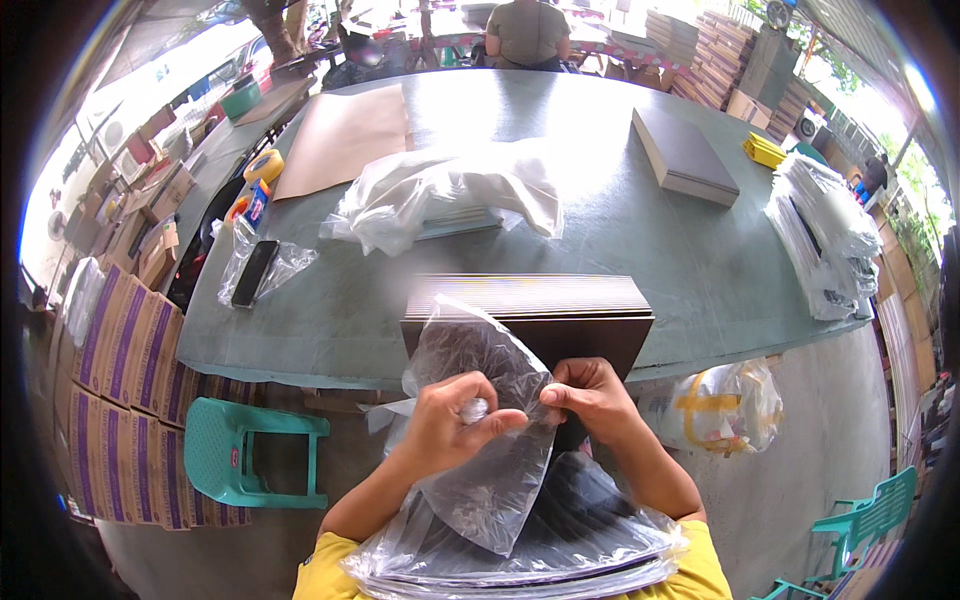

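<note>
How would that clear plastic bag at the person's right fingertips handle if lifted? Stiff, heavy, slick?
Probably floppy: the clear plastic bag is creased and droops below the right hand. Likely light for its size, since the film looks thin enough to see through. Possibly slippery, judging by its glossy highlights, though surface feel can't be confirmed.

pkg wkshop, prob. open-sided (rim hazy) | wk tbl | stacked ctns | tape roll
</note>
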